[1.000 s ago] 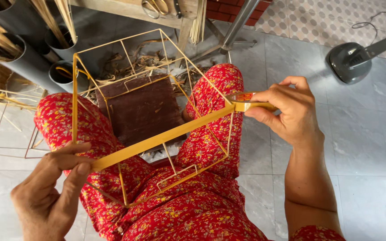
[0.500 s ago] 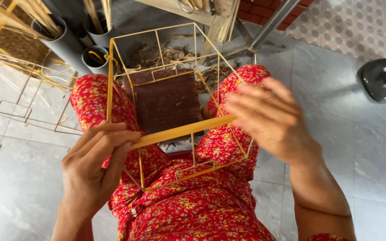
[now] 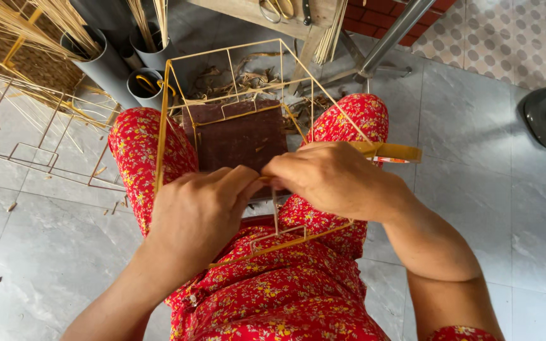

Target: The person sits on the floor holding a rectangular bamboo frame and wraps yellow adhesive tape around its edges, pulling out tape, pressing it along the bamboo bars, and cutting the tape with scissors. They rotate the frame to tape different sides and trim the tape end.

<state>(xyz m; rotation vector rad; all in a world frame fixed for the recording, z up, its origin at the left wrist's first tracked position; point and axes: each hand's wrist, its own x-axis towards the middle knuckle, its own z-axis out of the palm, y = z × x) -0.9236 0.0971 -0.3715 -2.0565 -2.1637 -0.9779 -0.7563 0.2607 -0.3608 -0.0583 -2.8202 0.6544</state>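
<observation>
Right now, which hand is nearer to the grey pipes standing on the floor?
Left. The left hand is below the grey pipes; the right hand is farther to the side.

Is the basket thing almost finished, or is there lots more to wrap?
Only partly done, it seems. One upright of the wire frame already wears yellow strip, and so does a bottom bar. Now the left hand and right hand meet on a flat strip at the frame's near edge. Most wires look bare.
</observation>
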